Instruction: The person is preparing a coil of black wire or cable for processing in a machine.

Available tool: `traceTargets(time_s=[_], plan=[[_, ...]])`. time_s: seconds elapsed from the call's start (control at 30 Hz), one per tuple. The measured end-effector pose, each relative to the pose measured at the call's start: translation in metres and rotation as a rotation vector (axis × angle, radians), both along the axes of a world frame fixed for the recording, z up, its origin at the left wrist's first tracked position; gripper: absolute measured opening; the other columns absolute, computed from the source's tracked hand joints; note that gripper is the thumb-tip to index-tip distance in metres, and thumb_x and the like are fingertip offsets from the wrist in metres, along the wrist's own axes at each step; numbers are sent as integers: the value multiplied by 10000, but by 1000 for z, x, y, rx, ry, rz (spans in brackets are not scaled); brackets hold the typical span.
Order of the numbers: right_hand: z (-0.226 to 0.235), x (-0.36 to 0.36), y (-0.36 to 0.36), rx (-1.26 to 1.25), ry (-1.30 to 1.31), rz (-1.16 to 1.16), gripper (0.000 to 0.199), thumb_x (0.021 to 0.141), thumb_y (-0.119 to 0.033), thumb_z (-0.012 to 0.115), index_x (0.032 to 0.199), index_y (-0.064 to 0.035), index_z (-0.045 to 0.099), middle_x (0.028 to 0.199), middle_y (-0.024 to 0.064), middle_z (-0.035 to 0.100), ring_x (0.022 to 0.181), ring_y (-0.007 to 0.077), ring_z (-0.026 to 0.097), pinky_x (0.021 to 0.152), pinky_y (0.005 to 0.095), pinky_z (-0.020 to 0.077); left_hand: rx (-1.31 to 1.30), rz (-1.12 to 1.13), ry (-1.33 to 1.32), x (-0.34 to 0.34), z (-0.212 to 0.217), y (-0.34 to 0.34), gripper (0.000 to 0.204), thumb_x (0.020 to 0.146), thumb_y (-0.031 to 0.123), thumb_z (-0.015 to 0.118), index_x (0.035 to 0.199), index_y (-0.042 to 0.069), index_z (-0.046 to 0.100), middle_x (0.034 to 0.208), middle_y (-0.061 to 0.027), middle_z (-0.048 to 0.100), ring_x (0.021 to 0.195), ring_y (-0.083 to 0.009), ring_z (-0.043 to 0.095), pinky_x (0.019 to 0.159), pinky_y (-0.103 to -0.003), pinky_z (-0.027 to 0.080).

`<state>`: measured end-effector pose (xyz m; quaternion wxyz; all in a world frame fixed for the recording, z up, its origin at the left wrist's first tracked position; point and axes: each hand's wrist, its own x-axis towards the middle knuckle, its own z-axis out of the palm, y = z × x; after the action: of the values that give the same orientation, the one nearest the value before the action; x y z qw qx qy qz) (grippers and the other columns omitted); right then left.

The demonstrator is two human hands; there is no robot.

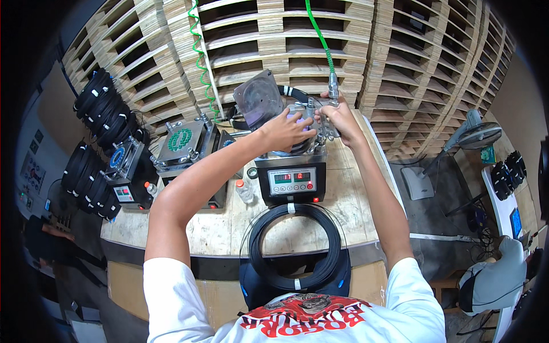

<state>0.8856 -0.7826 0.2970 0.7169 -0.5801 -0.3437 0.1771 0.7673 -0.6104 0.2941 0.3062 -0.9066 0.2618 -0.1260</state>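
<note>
My left hand (285,131) rests over the top of a black machine (264,180) with a digital display. Its fingers are spread, and purple parts (307,122) show around them. A clear square lid (258,100) stands tilted up behind that hand. Closed in my right hand (343,120) is a metal air gun (333,88), fed by a green hose (320,37) from above; its lower end is partly hidden by my fingers. A coil of black cable (257,251) lies across my lap, against the table's front edge.
Left of my machine, similar machines carry a green ring (179,139) and a blue ring (117,158). A clear bottle with an orange cap (245,192) stands close by. Bundled black coils (86,177) pile up at far left. Wooden pallets (234,48) rise behind; a fan (480,132) stands right.
</note>
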Motion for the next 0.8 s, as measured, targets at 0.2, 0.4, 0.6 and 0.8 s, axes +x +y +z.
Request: traceTargets(time_s=[0.2,0.4,0.6,0.8], plan=[[2,4,8,-47,4,3,401,879,-32,591,1247,-87,441,903,108,656,787,173,668,710,297,530,-170,29,-82,-16,-22,21,416,834,266,709,1230,179,614,1304,-129,544,975,-348,676,762,-436,587],[-3,13,32,20,-30,16,393,872,-32,589,1236,-61,445,854,101,640,731,156,642,675,290,519,-615,247,-176,-37,-12,26,367,877,48,590,1236,122,581,1114,-149,552,973,-348,665,703,-471,586],[-10,11,49,-24,-146,-124,394,871,0,531,1247,-48,424,792,71,589,677,147,614,627,297,503,-981,294,-418,-58,-12,20,546,870,-35,578,1383,109,458,1052,-189,523,901,-422,618,750,-496,538],[-5,-24,46,-59,-26,8,410,880,6,519,1263,-84,406,808,76,588,683,148,615,619,296,516,-1069,212,-590,-81,-2,22,629,940,-2,546,1517,99,317,1044,-219,526,859,-442,614,727,-515,511]])
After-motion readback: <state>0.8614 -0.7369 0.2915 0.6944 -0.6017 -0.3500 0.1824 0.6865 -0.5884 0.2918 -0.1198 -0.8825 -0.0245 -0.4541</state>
